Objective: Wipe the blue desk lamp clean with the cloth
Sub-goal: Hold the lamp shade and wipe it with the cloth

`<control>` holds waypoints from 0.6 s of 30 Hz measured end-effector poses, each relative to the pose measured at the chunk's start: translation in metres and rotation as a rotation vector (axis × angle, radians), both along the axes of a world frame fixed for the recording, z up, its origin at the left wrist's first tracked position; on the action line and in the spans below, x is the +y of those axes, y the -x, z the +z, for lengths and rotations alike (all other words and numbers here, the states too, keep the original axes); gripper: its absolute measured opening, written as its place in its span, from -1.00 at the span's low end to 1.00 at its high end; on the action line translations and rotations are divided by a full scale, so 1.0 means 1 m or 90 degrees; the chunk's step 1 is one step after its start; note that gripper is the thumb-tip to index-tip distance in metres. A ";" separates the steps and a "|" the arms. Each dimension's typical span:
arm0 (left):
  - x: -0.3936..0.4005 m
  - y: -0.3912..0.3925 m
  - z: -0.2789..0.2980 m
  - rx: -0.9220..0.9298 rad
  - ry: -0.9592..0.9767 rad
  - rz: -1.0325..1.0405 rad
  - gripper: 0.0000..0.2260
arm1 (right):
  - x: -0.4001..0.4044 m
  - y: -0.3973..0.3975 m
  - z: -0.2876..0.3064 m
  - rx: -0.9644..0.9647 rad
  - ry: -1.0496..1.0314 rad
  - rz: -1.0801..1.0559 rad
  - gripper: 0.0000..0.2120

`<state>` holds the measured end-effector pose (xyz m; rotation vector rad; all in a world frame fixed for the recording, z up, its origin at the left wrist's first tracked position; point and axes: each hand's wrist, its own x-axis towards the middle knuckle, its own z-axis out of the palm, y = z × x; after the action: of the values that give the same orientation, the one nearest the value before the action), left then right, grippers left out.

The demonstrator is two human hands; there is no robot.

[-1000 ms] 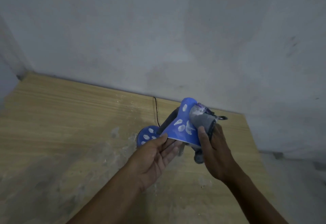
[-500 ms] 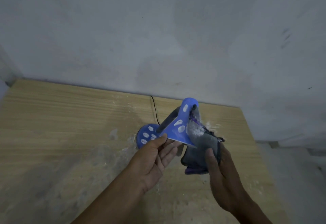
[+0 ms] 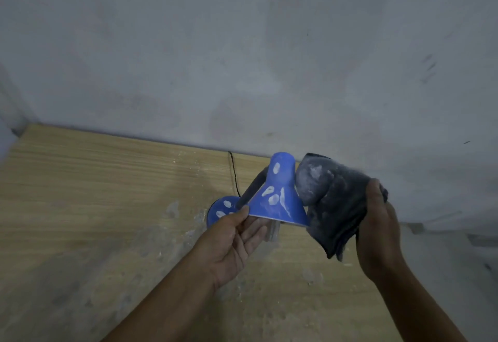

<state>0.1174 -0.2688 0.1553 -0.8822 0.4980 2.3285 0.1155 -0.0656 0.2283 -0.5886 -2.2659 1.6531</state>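
Observation:
The blue desk lamp's cone shade [image 3: 279, 196] carries white smudges and tilts toward me near the desk's back right. Its round blue base [image 3: 222, 208], also smudged, sits on the desk behind my left hand. My left hand [image 3: 234, 244] pinches the shade's lower rim, thumb on the outside and fingers underneath. My right hand [image 3: 377, 231] grips a dark grey dusty cloth [image 3: 331, 204], bunched and pressed against the shade's right side.
The wooden desk [image 3: 89, 207] is streaked with white dust around the lamp. A black cord [image 3: 234, 173] runs from the lamp to the grey wall [image 3: 242, 58] just behind. The desk's right edge lies close to my right arm.
The cloth moved from low at the shade's rim up along its right side, and my right hand shifted right and upward. My left hand kept its hold on the rim.

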 end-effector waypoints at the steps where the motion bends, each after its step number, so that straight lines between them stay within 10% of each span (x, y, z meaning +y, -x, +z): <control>1: 0.000 0.000 0.001 0.001 0.004 0.002 -0.72 | 0.001 0.002 -0.002 0.001 -0.007 -0.004 -0.59; 18: -0.002 0.000 0.011 0.136 0.215 -0.122 -0.84 | 0.031 0.002 -0.021 -0.065 -0.226 0.129 -0.43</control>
<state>0.1178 -0.2712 0.1658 -0.6978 1.0427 2.2068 0.1136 -0.0341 0.2069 -0.3751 -2.6845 1.2737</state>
